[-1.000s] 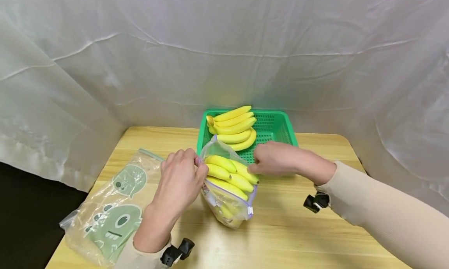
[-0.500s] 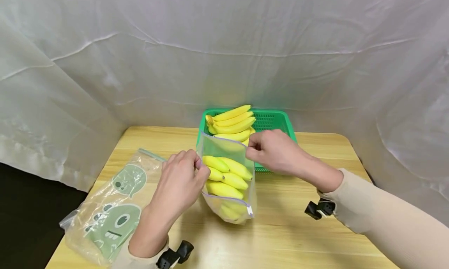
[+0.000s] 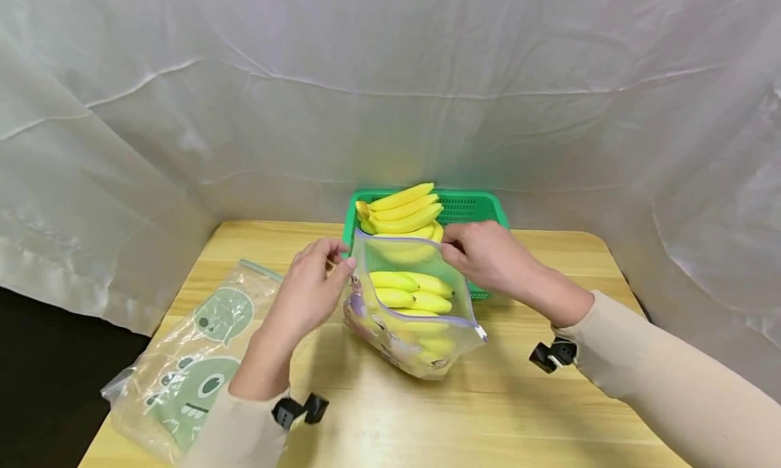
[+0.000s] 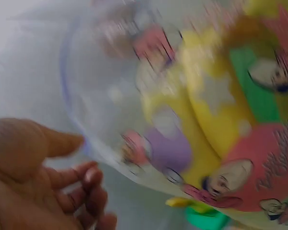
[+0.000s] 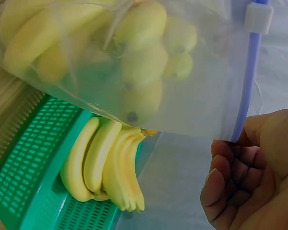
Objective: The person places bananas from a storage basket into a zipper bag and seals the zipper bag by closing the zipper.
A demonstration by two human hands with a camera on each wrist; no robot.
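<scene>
Bag: Loaded with bananas (image 3: 393,298), the bag (image 3: 396,342) gapes just in front of the green basket (image 3: 504,216), its far rim overlapping that basket in the head view; whether its base rests on the table (image 3: 378,431) cannot be told.
Right hand: Thumb and forefinger of the right hand (image 3: 497,254) pinch the rim; a light, steady hold there should keep the mouth spread without stretching the thin film.
Left hand: Let go, the left hand (image 3: 305,291) hovers at the rim's left side, fingers loosely bent; blur hides whether the thumb touches the film. A fresh pinch there, drawn gently away from the right hand, would likely open the mouth best.
Bananas: Heaped below the rim; keeping them low and level should leave the seal free.
Slider: The white slider (image 3: 481,332) sits at the near right corner, best kept clear of snags.
Mouth, against half a second earlier: Wider, with the slider swung to the right and the bag's printed side turned into view.
Fingers, same comparison: The left hand's have parted from their pinch; the right hand's remain on the rim.
Basket and bunch: The basket stays put behind, the bunch (image 3: 405,215) inside it.
</scene>
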